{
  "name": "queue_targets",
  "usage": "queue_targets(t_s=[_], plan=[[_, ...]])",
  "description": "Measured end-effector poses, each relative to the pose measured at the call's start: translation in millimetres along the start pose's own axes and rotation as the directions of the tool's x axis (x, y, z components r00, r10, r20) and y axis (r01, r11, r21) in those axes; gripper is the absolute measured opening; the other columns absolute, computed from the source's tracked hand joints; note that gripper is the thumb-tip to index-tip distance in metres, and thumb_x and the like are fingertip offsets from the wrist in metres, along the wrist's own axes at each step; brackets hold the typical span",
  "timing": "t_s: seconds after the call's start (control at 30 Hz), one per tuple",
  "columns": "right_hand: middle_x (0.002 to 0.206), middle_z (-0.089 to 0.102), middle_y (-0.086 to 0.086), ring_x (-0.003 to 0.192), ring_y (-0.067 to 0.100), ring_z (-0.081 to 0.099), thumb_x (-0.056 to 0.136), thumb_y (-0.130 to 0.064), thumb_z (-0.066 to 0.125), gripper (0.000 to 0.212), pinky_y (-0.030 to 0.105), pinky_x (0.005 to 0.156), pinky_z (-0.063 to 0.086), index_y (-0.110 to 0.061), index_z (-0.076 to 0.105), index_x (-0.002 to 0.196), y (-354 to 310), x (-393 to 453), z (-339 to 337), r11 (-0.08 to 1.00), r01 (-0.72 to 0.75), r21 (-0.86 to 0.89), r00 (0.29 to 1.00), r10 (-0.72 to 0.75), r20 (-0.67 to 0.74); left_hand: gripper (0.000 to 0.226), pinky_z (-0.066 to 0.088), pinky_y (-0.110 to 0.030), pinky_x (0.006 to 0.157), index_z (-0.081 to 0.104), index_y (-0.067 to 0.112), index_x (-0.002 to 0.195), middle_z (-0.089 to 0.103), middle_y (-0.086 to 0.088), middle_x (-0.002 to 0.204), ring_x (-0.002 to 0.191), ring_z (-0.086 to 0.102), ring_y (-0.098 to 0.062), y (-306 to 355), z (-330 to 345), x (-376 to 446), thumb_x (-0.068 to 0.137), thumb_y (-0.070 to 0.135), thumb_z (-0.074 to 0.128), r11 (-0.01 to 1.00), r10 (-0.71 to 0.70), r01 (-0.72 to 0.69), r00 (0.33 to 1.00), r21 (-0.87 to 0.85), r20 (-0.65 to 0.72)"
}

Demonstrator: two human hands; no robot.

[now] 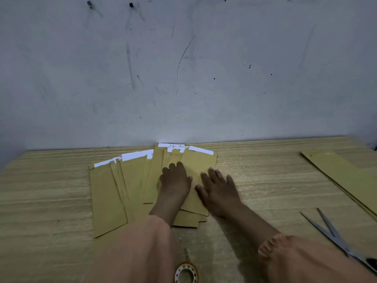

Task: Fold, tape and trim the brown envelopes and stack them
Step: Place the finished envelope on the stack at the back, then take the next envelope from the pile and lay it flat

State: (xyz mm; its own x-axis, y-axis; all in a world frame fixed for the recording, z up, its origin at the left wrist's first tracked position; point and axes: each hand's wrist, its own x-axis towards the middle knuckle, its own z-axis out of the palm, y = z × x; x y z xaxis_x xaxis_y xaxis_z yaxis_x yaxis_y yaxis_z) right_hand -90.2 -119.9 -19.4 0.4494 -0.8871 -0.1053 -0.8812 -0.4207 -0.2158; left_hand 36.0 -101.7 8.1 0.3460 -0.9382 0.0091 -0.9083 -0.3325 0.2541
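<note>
Hands, left (175, 181) and right (216, 187), seemingly flat, fingers released, on fanned brown envelopes (130, 180) near table's (51, 190) far edge.

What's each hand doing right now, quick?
Left hand: open, lying flat on the pile of envelopes, fingertips slightly bent.
Right hand: open, fingers spread flat, pressing the top envelope.

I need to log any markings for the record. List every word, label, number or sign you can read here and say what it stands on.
None can be read.
Small dark print on the white strip at the far end of the fanned brown envelopes: too small and blurred to read.
Tape roll, scissors, separate envelope pile at right, wall: no lettering visible, only scuffs and dots.
</note>
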Motion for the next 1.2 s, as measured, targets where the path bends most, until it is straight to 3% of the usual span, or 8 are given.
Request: queue_targets(t_s=[0.2,0.33,0.5,0.6,0.73,0.87,1.03,1.2], plan=[[0.16,-0.005,0.004,0.147,0.02,-0.005,0.102,-0.043,0.017,0.055,0.042,0.116,-0.002,-0.021,0.007,0.151,4.6,-1.0,0.1,1.0,0.023,0.007,1.0,-0.023,0.015,0.06,0.039,-0.033,0.096,0.031,0.009,0.143,0.044,-0.015,0.135,0.124,0.044,-0.028,-8.5,-4.9,6.6,0.092,0.023,0.059,0.953,-0.022,0.028,1.0,-0.301,0.022],[0.16,-0.001,0.005,0.147,0.021,-0.001,0.102,-0.039,0.02,0.053,0.04,0.117,0.001,-0.021,0.01,0.151,7.5,-7.8,-2.0,0.999,0.045,0.016,0.999,-0.045,-0.011,0.037,0.04,-0.026,0.081,0.051,0.0,0.125,0.058,-0.015,0.119,0.109,0.055,-0.028,-10.1,-5.1,-1.7,0.091,0.012,0.059,0.851,-0.069,0.052,0.998,-0.522,-0.013],[0.159,-0.003,0.005,0.147,0.022,-0.001,0.103,-0.038,0.023,0.053,0.038,0.116,0.003,-0.021,0.01,0.151,10.7,-15.5,-9.8,0.993,0.049,0.105,0.999,-0.047,-0.021,0.02,0.033,-0.018,0.062,0.06,0.001,0.107,0.061,-0.01,0.103,0.089,0.053,-0.021,-5.4,-8.0,-12.9,0.097,0.013,0.048,0.831,-0.012,-0.033,0.997,-0.556,-0.077],[0.159,-0.008,0.004,0.147,0.022,-0.006,0.102,-0.039,0.023,0.055,0.037,0.116,0.002,-0.021,0.005,0.151,17.4,-22.4,-20.4,0.993,0.016,0.118,0.996,-0.005,-0.091,0.014,0.03,-0.014,0.053,0.055,0.007,0.092,0.057,-0.006,0.088,0.079,0.048,-0.018,-1.9,-19.2,-23.5,0.099,0.011,0.043,0.795,0.017,-0.087,0.993,-0.601,-0.121],[0.159,-0.01,0.004,0.146,0.022,-0.007,0.102,-0.039,0.025,0.056,0.037,0.117,0.002,-0.021,0.005,0.151,25.6,-34.8,-40.1,0.983,0.0,0.182,0.962,0.05,-0.269,0.014,0.035,-0.027,0.064,0.054,0.009,0.095,0.059,-0.005,0.091,0.081,0.052,-0.02,6.0,-36.2,-38.9,0.1,0.014,0.041,0.772,0.095,-0.147,0.989,-0.618,-0.116],[0.159,0.008,0.008,0.146,0.022,0.011,0.099,-0.035,0.037,0.06,0.037,0.116,0.016,-0.012,0.015,0.15,39.6,-54.1,-56.4,0.926,0.098,0.364,0.882,0.088,-0.462,0.013,0.04,-0.018,0.06,0.054,0.014,0.1,0.06,0.003,0.092,0.078,0.056,-0.013,12.3,-50.1,-67.7,0.1,0.015,0.041,0.673,0.138,-0.156,0.987,-0.723,-0.084],[0.113,0.057,0.003,0.1,0.016,0.053,0.099,-0.029,0.042,0.05,0.021,0.078,0.036,-0.015,0.03,0.145,54.3,-92.5,-71.7,0.76,0.152,0.632,0.835,0.243,-0.494,0.01,0.045,-0.013,0.056,0.054,0.018,0.098,0.066,0.001,0.09,0.071,0.058,-0.008,14.5,-49.8,-105.4,0.099,0.015,0.044,0.618,0.2,-0.084,0.978,-0.782,0.053],[0.067,0.046,-0.006,0.062,0.005,0.044,0.096,-0.013,0.05,0.031,0.008,0.056,0.034,-0.012,0.053,0.126,73.2,-117.3,-62.9,0.664,0.174,0.727,0.832,0.296,-0.469,0.011,0.047,-0.024,0.068,0.052,0.017,0.105,0.065,-0.002,0.081,0.07,0.058,-0.013,22.6,-35.4,-138.3,0.095,0.014,0.053,0.575,0.256,0.026,0.944,-0.818,0.21]])
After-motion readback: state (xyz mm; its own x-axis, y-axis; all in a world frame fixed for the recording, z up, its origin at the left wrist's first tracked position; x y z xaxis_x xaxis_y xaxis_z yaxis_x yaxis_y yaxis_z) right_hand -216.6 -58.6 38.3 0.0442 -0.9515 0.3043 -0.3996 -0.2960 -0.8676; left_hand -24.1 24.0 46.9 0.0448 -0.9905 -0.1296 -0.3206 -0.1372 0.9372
